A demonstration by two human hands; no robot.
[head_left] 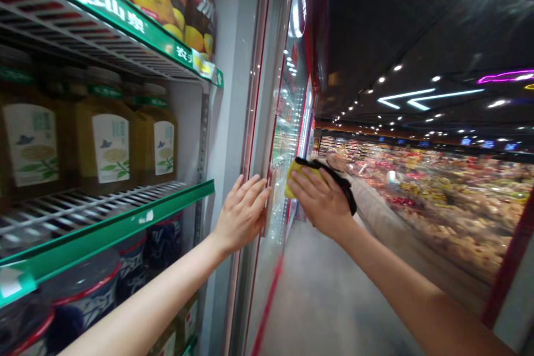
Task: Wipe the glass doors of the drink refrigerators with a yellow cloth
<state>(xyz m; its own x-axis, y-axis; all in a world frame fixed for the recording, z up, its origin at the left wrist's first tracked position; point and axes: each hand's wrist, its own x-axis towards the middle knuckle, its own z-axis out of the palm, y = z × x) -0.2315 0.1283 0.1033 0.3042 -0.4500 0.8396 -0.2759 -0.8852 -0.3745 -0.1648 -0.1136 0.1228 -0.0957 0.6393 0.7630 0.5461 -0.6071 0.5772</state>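
My left hand (244,214) rests with stretched fingers against the upright metal frame (261,139) at the cooler's right side. Its thumb is mostly hidden. To the right, my right hand (321,200) presses a yellow and black cloth (294,178) flat against the glass door (367,289). The cloth's black part sticks out past the fingers at the top and right. Through the glass, the shop beyond looks blurred.
On the left, cooler shelves with green edge strips (167,208) hold bottles of yellowish drink (110,144). Iced tea bottles (200,11) stand above and dark-labelled bottles (95,289) below. Beyond the glass lie a grey floor and loaded produce displays (438,194).
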